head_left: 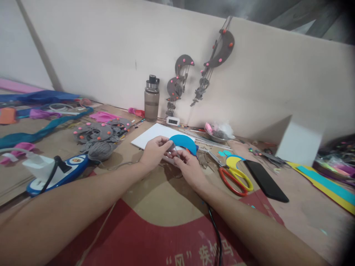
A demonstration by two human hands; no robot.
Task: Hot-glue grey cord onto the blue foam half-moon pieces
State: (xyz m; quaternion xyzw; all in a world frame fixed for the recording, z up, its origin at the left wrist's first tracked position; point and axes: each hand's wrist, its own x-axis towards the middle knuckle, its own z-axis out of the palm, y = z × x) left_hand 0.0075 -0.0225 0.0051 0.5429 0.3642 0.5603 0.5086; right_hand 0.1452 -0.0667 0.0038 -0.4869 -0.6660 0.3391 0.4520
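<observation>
- Far left of the bench (305,218): a white and blue tool (52,170) with a black cord lies unattended, next to a ball of grey yarn (101,149) and a heap of grey crescents with pink and orange dots (100,131), which look like finished pieces set aside
- Left hand (154,151): its fingers are closed in a pinch on the left end of the blue foam crescent (183,142), thumb on top
- The blue foam crescent is held just above a white sheet (154,135) at mid-bench; it looks cut to shape already, but I see no dots or hanging strands on it, so by my reading the decorating is not yet done
- Right hand (188,168): fingers curled in under the crescent's lower edge, touching the left hand's fingertips; whether they pinch something small there I cannot tell
- Right of the hands: red and yellow scissors (235,177) lie put down beside a yellow and blue cut piece (233,159), then a black phone (266,181)
- On the wall behind, two grey crescent hangings (199,70) with dangling strands show what a complete one looks like
</observation>
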